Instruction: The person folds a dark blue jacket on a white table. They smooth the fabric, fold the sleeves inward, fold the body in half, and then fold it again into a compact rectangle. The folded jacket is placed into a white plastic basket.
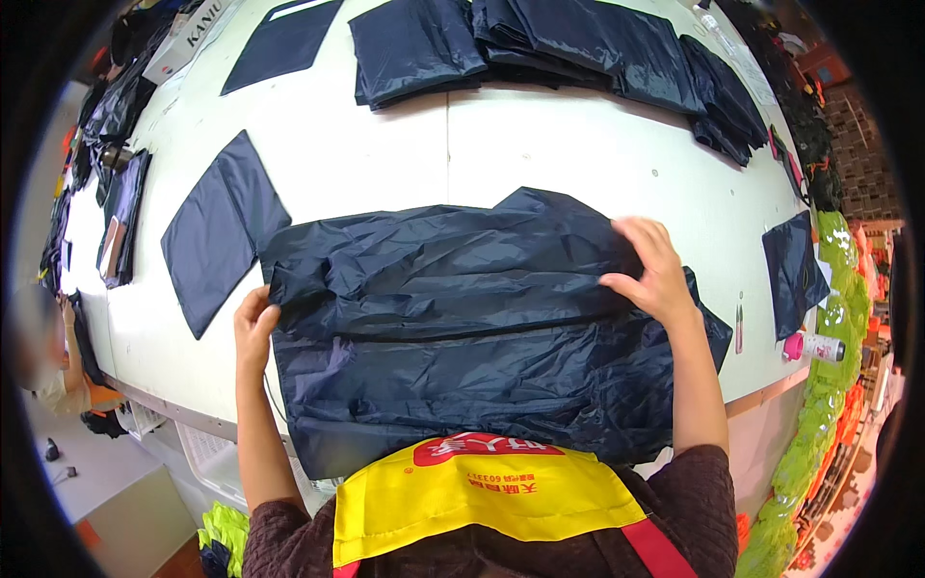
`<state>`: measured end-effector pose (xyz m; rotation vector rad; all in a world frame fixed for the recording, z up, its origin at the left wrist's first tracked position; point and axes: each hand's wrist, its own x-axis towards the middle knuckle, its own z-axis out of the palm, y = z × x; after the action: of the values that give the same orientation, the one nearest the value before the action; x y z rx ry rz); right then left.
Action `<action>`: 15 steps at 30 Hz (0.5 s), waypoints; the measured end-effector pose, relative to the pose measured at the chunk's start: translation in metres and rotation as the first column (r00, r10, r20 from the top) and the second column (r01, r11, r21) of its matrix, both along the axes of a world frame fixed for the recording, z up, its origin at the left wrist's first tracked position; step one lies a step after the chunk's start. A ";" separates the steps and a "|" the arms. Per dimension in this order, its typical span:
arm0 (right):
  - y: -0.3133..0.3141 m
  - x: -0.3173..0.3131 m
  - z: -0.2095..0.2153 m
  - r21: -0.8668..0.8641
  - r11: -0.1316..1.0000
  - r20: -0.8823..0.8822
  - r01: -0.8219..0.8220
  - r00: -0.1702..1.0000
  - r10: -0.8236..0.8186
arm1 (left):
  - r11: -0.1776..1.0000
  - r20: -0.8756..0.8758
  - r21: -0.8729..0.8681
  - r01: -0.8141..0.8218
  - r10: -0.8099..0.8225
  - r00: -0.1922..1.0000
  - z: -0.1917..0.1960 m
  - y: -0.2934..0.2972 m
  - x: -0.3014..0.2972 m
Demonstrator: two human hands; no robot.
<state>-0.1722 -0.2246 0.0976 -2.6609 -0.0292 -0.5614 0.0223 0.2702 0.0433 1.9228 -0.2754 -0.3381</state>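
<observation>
A large, crinkled piece of dark navy shiny fabric [453,328] lies spread in front of me, its near part hanging over the table edge against my yellow apron [482,496]. A long crease or fold runs across its middle. At its left edge my left hand [255,326] has its fingers curled together, pinching the fabric's side. My right hand [657,270] rests at the upper right edge, thumb and fingers apart, touching the cloth. Just left of the fabric, a flat folded dark piece [222,231] lies partly under its corner.
Folded dark fabric stacks [578,48] line the table's far side. Another flat dark piece [284,43] lies far left. A slim metal tool [740,328], a small dark piece [795,275] and a pink-capped bottle [819,347] are at right. A person [58,356] sits at far left.
</observation>
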 end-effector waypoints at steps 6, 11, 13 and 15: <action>-0.016 0.057 -0.082 0.260 0.963 -0.089 -0.075 0.991 0.101 | 0.949 0.193 -0.187 -0.255 0.290 0.937 0.047 -0.044 0.078; -0.071 0.114 -0.020 0.236 0.953 -0.185 0.188 0.972 -0.146 | 0.861 0.021 -0.478 -0.174 0.209 0.978 0.171 -0.130 0.193; -0.063 0.121 0.008 0.045 0.989 0.124 0.139 0.982 -0.144 | 0.870 0.064 -0.491 -0.039 0.081 0.995 0.222 -0.162 0.198; -0.008 0.106 0.052 0.143 0.984 0.318 0.106 0.937 -0.147 | 0.856 0.037 -0.517 0.007 0.014 0.999 0.249 -0.198 0.194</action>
<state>-0.0658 -0.2326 0.1498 -2.4327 0.0789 -1.0106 0.2161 0.0718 0.2925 1.3948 -0.3497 -0.1956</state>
